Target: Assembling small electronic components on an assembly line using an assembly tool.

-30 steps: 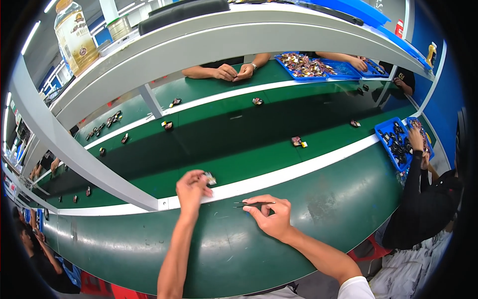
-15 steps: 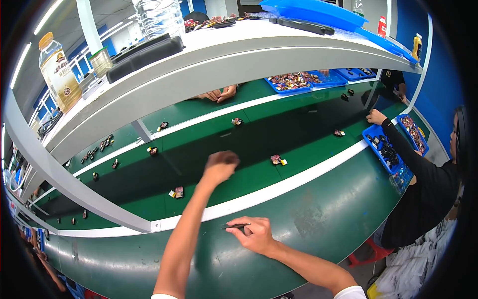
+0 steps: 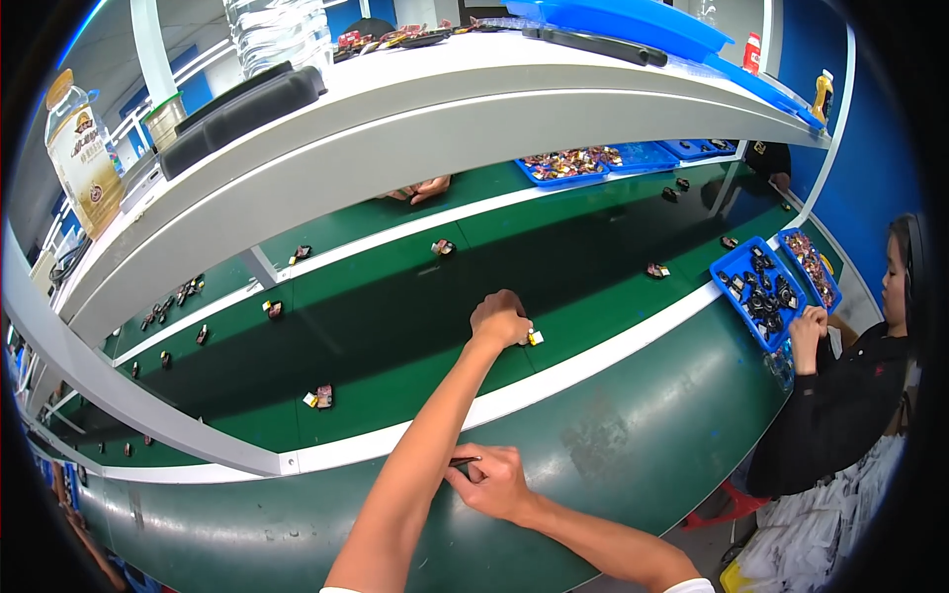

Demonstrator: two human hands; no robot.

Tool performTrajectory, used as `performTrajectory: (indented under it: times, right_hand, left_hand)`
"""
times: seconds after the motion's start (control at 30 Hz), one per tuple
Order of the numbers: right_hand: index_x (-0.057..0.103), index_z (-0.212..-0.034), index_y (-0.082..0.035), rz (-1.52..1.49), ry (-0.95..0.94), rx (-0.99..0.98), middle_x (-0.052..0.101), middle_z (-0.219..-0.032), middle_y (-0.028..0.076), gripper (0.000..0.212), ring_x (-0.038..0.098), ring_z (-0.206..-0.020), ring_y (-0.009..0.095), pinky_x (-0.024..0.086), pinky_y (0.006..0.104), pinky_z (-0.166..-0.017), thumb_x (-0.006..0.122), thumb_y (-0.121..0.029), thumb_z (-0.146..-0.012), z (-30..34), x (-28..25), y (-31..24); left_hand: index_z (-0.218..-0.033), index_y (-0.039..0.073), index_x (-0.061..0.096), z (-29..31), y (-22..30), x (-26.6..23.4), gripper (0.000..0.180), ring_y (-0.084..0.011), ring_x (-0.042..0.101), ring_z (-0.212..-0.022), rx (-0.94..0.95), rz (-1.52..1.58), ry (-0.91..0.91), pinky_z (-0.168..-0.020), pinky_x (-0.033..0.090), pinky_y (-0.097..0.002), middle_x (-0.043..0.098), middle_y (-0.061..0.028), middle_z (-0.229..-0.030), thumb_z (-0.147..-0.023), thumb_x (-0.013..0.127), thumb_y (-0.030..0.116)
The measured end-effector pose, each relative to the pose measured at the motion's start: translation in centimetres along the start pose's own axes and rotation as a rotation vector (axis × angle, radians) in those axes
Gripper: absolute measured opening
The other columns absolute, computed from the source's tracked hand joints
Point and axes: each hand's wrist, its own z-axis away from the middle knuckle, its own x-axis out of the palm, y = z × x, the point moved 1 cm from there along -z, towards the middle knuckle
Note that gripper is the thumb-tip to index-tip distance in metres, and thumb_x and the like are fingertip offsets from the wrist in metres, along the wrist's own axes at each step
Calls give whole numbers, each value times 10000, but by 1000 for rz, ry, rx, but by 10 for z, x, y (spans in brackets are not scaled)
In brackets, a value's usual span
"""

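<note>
My left hand (image 3: 502, 318) reaches out over the green belt with its fingers bent down at a small electronic assembly (image 3: 536, 337). Only a yellow and white bit of that piece shows beside the fingers; the fingertips are hidden, so whether they grip it I cannot tell. Closer to me, my right hand (image 3: 494, 481) is closed in a pinch on black tweezers (image 3: 463, 461), above the green worktop (image 3: 613, 395). My left forearm crosses in front of the tweezers' tips. Similar small assemblies lie spaced along the belt, such as one (image 3: 323, 396) to the left and one (image 3: 657, 270) to the right.
A white shelf (image 3: 445, 124) spans above the belt, carried by a curved-looking post (image 3: 148, 395) at left. At right a co-worker (image 3: 830, 395) handles something beside a blue tray (image 3: 727, 287) of black parts. Another person's hands (image 3: 420, 190) show beyond the belt.
My left hand has moved right and reached the assembly with the yellow and white bit. The pieces on the belt have shifted left. The co-worker's arm has drawn back toward their body.
</note>
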Motion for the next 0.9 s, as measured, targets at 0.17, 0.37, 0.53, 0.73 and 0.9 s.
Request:
performTrajectory:
  times: [0.17, 0.37, 0.53, 0.73, 0.9]
  right_hand:
    - [734, -869, -52, -30, -14, 21, 549, -530, 19, 141, 403, -387, 104, 349, 275, -419, 822, -50, -759, 1, 2, 0]
    - [763, -878, -44, -71, -47, 116, 507, -504, -7, 149, 336, -398, 51, 292, 255, -415, 848, -93, -765, 1, 1, 1]
    - [722, -930, 23, -517, -159, 435, 565, -636, -82, 154, 361, -518, -37, 254, 177, -470, 823, 4, -816, 5, 1, -2]
    - [694, -926, 42, -607, -85, 561, 683, -784, 6, 128, 443, -571, -26, 329, 161, -492, 774, 78, -833, 0, 0, -17]
    - [706, -916, 27, -350, -109, 352, 691, -773, 5, 127, 437, -540, -18, 313, 169, -470, 792, 53, -826, 8, 4, -19]
  left_hand:
    - [-934, 7, 699, 29, -22, -20, 169, -159, 660, -591, -113, 395, -88, -507, 505, -292, 726, -99, -822, -841, 753, 137]
    - [-903, -26, 648, 111, -75, -42, 157, -134, 636, -535, -124, 897, -122, -419, 429, -233, 679, -93, -744, -915, 722, 112]
    - [-931, -40, 632, 218, -104, -62, 213, -133, 626, -501, -238, 1042, 91, -392, 418, -232, 667, -85, -718, -921, 747, 139]
    - [-978, -61, 591, 308, -111, -45, 180, -135, 607, -475, -352, 1169, 354, -366, 417, -232, 626, -84, -752, -961, 676, 98]
    - [-994, -52, 548, 321, -106, -27, 189, -145, 627, -490, -280, 1263, 378, -374, 441, -245, 637, -99, -763, -984, 653, 105]
